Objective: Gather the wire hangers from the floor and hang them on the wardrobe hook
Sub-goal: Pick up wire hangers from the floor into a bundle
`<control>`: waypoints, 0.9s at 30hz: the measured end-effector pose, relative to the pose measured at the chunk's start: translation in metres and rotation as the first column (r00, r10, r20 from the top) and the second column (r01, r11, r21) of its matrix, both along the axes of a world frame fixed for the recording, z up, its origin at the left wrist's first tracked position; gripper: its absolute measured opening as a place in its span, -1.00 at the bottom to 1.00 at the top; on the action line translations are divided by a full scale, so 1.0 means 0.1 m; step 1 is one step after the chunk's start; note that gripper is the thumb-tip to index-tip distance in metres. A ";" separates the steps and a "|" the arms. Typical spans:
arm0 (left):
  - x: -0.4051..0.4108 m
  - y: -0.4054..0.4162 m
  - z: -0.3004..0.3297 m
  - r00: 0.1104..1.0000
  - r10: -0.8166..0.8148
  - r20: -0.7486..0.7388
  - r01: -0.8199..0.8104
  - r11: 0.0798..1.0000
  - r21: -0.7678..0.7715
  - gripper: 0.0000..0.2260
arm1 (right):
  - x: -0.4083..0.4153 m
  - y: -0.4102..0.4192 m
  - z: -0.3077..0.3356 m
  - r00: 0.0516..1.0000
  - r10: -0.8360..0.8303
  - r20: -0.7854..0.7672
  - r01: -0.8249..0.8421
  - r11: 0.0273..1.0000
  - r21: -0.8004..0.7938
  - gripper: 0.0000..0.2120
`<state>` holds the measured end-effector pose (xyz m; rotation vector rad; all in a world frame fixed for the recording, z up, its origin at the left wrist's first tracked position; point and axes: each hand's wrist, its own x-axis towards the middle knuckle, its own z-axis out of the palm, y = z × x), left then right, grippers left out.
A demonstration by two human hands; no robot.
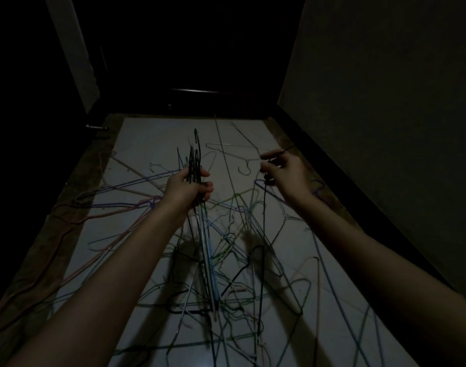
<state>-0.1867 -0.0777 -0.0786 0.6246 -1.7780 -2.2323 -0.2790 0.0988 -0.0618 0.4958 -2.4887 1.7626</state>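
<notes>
In a dim passage, my left hand (189,185) gripped a bundle of wire hangers (196,165), fingers curled round their necks so the hooks stood together above my knuckles and the frames trailed down toward the floor (152,144). I judged that hold a sensible one: with every hook facing one way, the whole sheaf could go onto a wardrobe hook in a single motion.

My right hand (281,170) was raised just beside it, apart from the bundle, thumb and forefinger pinching a dark hanger (264,207) near its top, the wire dropping straight below my palm. It looked to me on its way across to join the others.

Most of the job lay ahead. A tangle of loose hangers (234,250) in blue, green, black and pale pink sprawled over the pale floor between and beneath my forearms, many crossing or interlocked, so lifting one seemed likely to drag its neighbours.

The wardrobe hook itself could not be made out in the darkness beyond the floor's far edge.
</notes>
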 end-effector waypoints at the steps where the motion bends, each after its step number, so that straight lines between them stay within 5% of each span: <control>1: 0.01 -0.01 0.02 1.000 0.000 0.003 0.000 1.000 -0.002 -0.72 | 0.02 0.00 -0.03 1.000 0.006 0.018 -0.006 1.000 0.024 -0.93; 15: 0.22 -0.04 0.09 0.993 -0.104 0.060 0.091 0.976 0.196 -0.63 | 0.50 -0.41 -0.22 0.948 0.141 0.284 -0.123 0.989 -0.081 -0.91; 23: 0.22 0.02 -0.02 0.982 -0.150 0.116 0.134 0.982 0.137 -0.70 | 0.64 -0.71 -0.33 0.958 0.162 0.236 -0.151 0.986 -0.067 -0.88; 27: 0.24 -0.02 -0.07 0.985 -0.127 0.119 0.111 0.985 0.135 -0.68 | 0.66 -0.67 -0.36 0.956 0.235 0.173 -0.249 0.966 0.062 -0.83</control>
